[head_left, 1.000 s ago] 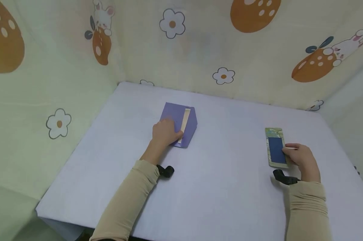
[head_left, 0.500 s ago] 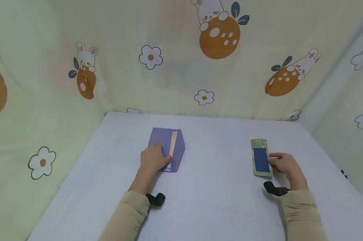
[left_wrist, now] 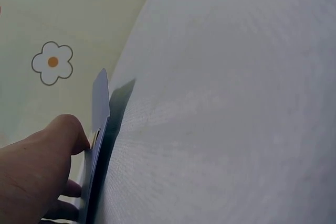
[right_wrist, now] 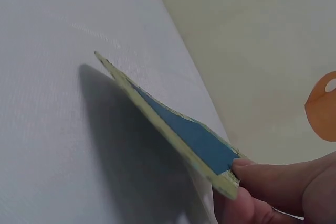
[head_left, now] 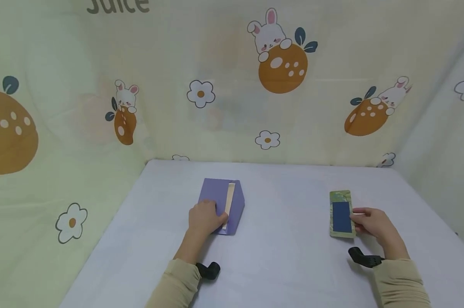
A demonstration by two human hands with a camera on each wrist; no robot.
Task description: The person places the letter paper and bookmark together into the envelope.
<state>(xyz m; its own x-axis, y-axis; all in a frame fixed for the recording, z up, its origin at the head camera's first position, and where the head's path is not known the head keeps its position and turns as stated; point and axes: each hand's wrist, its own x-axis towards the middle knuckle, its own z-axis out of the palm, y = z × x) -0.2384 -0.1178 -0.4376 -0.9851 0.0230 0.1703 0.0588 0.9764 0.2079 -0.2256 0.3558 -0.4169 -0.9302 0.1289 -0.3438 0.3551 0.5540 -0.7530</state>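
A purple envelope [head_left: 216, 192] with a cream strip [head_left: 229, 201] along its flap lies on the left half of the table. My left hand [head_left: 204, 218] holds it by its lower left part, thumb on the strip and fingers bent; the left wrist view has the thumb [left_wrist: 68, 135] at the strip, with a shadow beside the envelope's edge. To the right, a narrow green patterned card [head_left: 340, 196] with a dark blue panel [head_left: 341, 217] is pinched at its right edge by my right hand [head_left: 374, 222]. In the right wrist view the card [right_wrist: 173, 140] stands tilted, its shadow on the cloth.
A white cloth covers the table [head_left: 282, 256]. Behind it hangs a pale curtain [head_left: 224, 51] printed with rabbits, oranges and flowers, which also closes in the sides. A black wrist camera [head_left: 208, 270] sits on the left wrist, another black camera [head_left: 364, 257] on the right.
The head view has tilted upward and levelled, so more curtain shows and the table sits lower in the picture. Both hands keep their hold on the envelope and the card.
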